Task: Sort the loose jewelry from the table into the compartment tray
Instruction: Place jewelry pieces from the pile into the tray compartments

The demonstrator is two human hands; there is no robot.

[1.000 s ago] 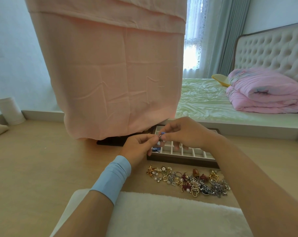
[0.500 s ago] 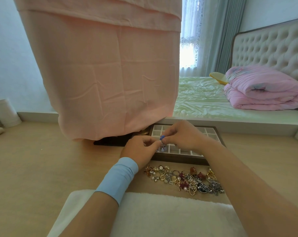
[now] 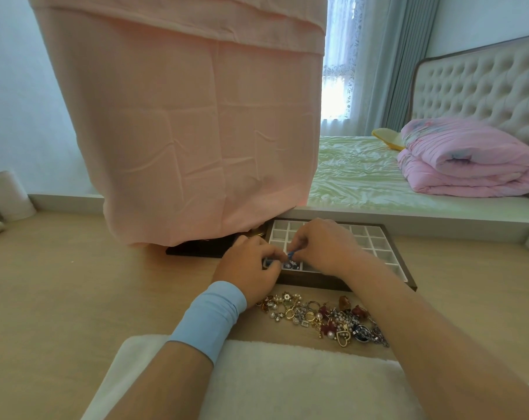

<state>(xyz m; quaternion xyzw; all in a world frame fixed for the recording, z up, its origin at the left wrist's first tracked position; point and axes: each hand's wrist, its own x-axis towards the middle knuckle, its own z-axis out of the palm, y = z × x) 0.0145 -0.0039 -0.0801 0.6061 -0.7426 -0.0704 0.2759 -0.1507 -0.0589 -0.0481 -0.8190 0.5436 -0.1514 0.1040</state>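
A dark-framed compartment tray (image 3: pixel 392 251) with white cells lies on the wooden table. My left hand (image 3: pixel 249 269) and my right hand (image 3: pixel 324 247) meet over its near-left cells, both pinching a small blue jewelry piece (image 3: pixel 290 254) between their fingertips. Just below them a dark blue piece (image 3: pixel 293 264) sits in a cell. A heap of loose jewelry (image 3: pixel 321 319), with rings, pearls, red beads and a gold heart, lies on the table in front of the tray.
A pink cloth (image 3: pixel 196 122) hangs over the table's back, covering a dark box (image 3: pixel 196 248) left of the tray. A white fluffy mat (image 3: pixel 287 380) lies at the near edge. A white cylinder (image 3: pixel 8 195) stands far left. A bed lies behind.
Both hands have lowered with the blue piece, from above the tray's left side down close to its near-left cells. The view has shifted slightly.
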